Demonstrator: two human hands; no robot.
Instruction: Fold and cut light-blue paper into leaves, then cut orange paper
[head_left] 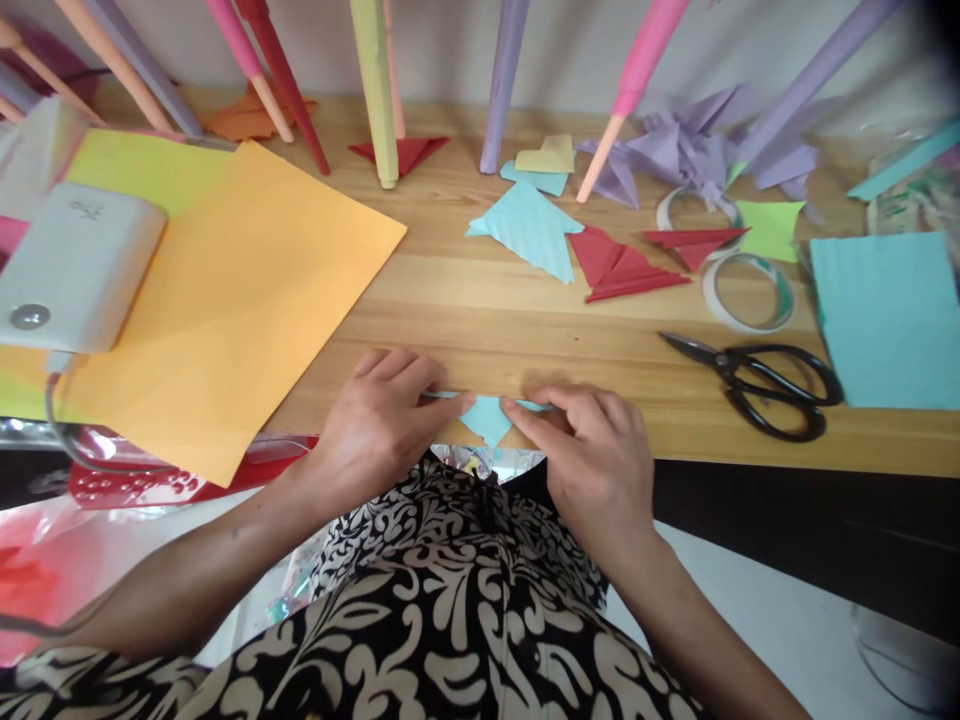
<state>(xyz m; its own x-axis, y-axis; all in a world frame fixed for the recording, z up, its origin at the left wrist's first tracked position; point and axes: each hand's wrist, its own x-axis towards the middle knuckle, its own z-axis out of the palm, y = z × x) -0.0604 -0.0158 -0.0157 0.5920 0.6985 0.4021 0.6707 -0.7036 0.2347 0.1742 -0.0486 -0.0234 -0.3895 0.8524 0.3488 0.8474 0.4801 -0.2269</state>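
A small piece of light-blue folded paper (487, 419) lies at the front edge of the wooden table, its point toward me. My left hand (386, 415) pinches its left end between thumb and fingers. At the right end, my right hand (592, 440) presses in the same way, thumb on the paper and fingers curled behind. Both thumbs lie close together near the middle of the strip. The ends of the paper are partly hidden under my fingers. Beyond my hands lie a pleated light-blue paper piece (532, 225) and a red folded paper piece (619, 262).
Black-handled scissors (757, 385) lie to the right, near tape rolls (750, 292) and square blue sheets (889, 320). Orange paper (262, 290) and a white power bank (82, 265) with a cable occupy the left. Several rolled paper sticks (502, 90) lean against the wall.
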